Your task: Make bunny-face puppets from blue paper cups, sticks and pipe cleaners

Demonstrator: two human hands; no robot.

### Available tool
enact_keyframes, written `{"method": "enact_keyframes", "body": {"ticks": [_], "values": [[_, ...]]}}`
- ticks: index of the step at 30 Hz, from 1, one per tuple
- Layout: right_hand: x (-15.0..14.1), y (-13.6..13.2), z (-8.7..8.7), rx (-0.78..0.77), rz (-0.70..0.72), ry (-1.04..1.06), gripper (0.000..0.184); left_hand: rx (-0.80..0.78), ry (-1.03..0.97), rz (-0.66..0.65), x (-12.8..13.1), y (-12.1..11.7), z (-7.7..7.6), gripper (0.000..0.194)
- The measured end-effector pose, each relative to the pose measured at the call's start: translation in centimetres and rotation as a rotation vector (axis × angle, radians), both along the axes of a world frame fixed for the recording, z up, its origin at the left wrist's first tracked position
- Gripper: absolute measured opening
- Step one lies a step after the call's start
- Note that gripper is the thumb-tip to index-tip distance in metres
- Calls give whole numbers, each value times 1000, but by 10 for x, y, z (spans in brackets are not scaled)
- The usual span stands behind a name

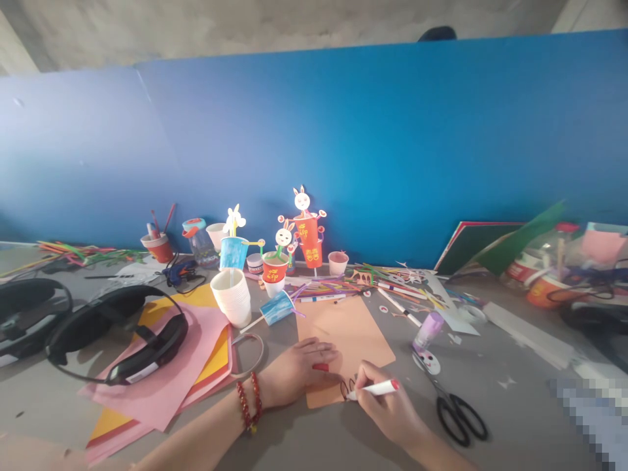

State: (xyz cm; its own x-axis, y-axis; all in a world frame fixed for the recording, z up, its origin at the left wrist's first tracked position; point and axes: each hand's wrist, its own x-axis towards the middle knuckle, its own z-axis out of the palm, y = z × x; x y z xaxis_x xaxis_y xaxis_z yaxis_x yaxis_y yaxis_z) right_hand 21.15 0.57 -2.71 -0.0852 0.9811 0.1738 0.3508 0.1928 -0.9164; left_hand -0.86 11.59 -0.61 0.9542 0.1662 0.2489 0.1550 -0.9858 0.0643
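Note:
My left hand (297, 369) rests palm down on the left edge of a sheet of orange paper (343, 320). A red marker cap (321, 367) sticks out from under its fingers on the thumb side; the thumb itself is mostly hidden. My right hand (385, 405) grips a white marker (375, 390) with a red end, its tip on the paper's lower right part. Dark curved lines (348, 387) show at the tip. Right of the paper lie black-handled scissors (458, 415), a purple glue stick (428, 330) and a small paper face (429, 362).
Stacked white cups (231, 297) and a blue painted cup (277, 307) stand or lie behind the paper. Rabbit-topped cup figures (308, 239) stand farther back. Black headsets (152, 347) and pink paper (167, 392) occupy the left. A blue partition (314, 131) closes the back.

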Motion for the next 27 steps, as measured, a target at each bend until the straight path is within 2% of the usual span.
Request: {"method": "enact_keyframes", "body": {"ticks": [5, 17, 27], "values": [[0, 1, -3, -11, -47, 56, 17, -24, -4, -1, 0, -2, 4, 35], [-1, 4, -1, -13, -45, -75, 20, -44, -31, -18, 1, -2, 8, 34], [0, 3, 0, -3, -43, -78, 17, -38, -10, -8, 0, -2, 7, 34]]}}
